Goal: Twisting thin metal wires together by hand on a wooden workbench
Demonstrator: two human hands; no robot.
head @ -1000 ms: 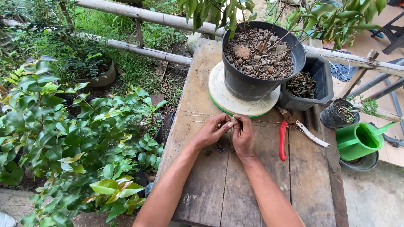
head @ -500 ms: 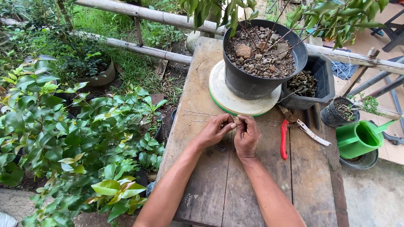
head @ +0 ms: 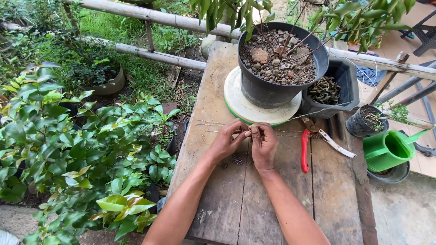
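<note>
Both hands meet above the middle of the table (head: 218,199). The left hand (head: 227,143) and right hand (head: 263,145) each pinch a thin wire (head: 313,111) in a tight grip. Red shears (head: 305,149) lie near the right edge.

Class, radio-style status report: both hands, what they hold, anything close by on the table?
Left hand and right hand together, fingers pinching thin wire. Wire runs right toward the black tub. Red-handled pruners lie just right; potted plant ahead.
</note>
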